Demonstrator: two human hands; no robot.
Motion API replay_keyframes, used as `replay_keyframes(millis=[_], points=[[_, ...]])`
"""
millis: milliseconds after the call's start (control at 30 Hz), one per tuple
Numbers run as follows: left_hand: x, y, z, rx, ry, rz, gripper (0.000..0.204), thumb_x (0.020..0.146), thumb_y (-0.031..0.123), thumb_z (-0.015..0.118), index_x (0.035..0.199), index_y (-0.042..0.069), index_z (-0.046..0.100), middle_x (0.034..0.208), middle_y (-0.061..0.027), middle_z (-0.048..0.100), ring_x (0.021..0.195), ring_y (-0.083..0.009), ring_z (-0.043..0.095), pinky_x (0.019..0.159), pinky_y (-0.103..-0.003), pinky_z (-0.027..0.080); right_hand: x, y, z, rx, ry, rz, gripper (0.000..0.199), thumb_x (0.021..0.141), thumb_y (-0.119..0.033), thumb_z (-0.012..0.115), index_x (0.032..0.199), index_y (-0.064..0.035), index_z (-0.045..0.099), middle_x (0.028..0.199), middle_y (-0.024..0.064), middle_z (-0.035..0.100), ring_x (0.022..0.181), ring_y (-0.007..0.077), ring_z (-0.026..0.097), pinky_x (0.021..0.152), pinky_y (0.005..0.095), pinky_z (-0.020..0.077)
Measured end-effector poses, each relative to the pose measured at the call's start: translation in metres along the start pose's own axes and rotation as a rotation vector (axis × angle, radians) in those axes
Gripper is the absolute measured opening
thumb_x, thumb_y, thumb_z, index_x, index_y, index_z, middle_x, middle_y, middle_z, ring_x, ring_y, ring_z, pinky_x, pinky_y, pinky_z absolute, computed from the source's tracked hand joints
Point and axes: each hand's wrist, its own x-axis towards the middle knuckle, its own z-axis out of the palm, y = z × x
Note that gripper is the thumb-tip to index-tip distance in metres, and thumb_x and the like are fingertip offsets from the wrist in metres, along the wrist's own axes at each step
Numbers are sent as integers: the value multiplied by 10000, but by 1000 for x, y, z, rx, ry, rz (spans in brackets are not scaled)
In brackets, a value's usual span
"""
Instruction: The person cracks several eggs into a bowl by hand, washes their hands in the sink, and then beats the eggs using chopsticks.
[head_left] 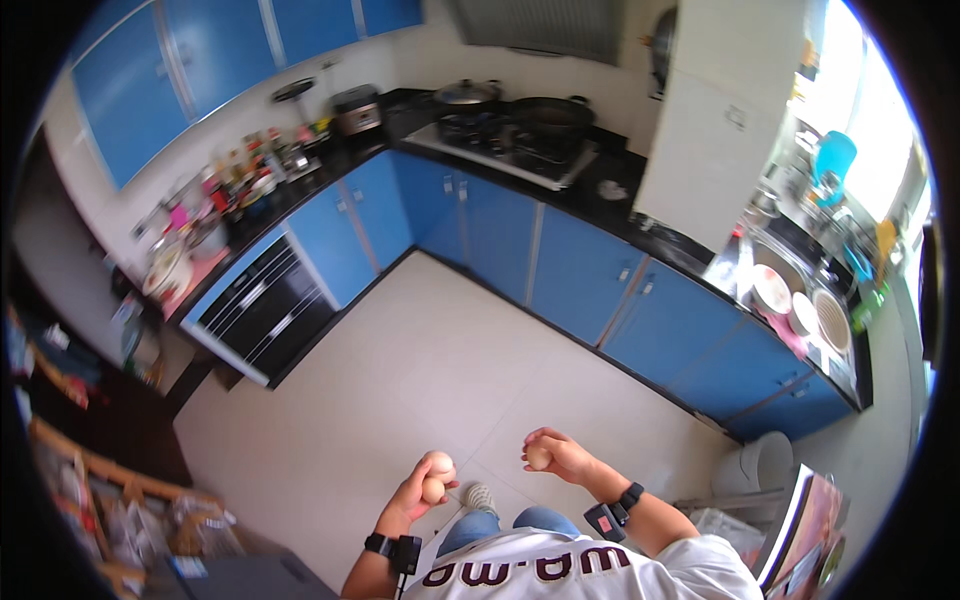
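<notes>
Evidently eggs (433, 490), within left hand (410, 496), right hand (568, 458)

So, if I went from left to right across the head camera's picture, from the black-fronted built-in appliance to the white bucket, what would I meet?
Black-fronted built-in appliance → left hand's grip with two eggs → right hand's grip with one egg → white bucket.

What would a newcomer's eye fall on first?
Probably the blue lower cabinets, sweeping around the far corner. Then the eggs at lower centre, at least two in the left hand and one in the right hand. At upper right, the window glares.
</notes>
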Motion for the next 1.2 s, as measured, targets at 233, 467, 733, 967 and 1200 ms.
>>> replay_keyframes(millis=[233,467,733,967,1200], points=[[166,65,134,389,-414,-287,517,884,476,585,1256,143,452,1091,-68,564,885,-226,620,570,-310,497,-74,-21,-76,213,346,-218,138,907,-144,514,1027,-78,532,969,55,562,907,192,595,780,354,529],[264,-3,299,488,-676,-497,543,888,502,574,1269,139,441,1102,-68,561,896,-213,618,583,-289,504,-109,-40,-166,375,529,-364,185,904,-175,559,1054,-73,525,970,48,571,892,169,600,734,325,529],[349,-80,476,714,-816,-587,552,916,537,502,1281,129,434,1116,-71,563,905,-186,615,581,-269,501,-172,-133,-298,144,610,-551,350,901,-188,607,1199,-44,493,1019,59,555,929,160,578,766,314,518],[404,-116,580,778,-903,-648,563,908,541,514,1277,124,436,1097,-70,578,894,-176,614,577,-271,500,-209,-179,-384,115,654,-585,406,888,-237,627,1227,-53,498,1033,51,550,961,139,565,771,298,513],[480,-131,668,754,-984,-697,603,886,548,541,1251,79,440,1097,-100,574,882,-206,618,540,-255,504,-227,-231,-470,211,756,-611,360,880,-193,619,1199,-57,521,996,48,572,845,113,577,702,264,510]])
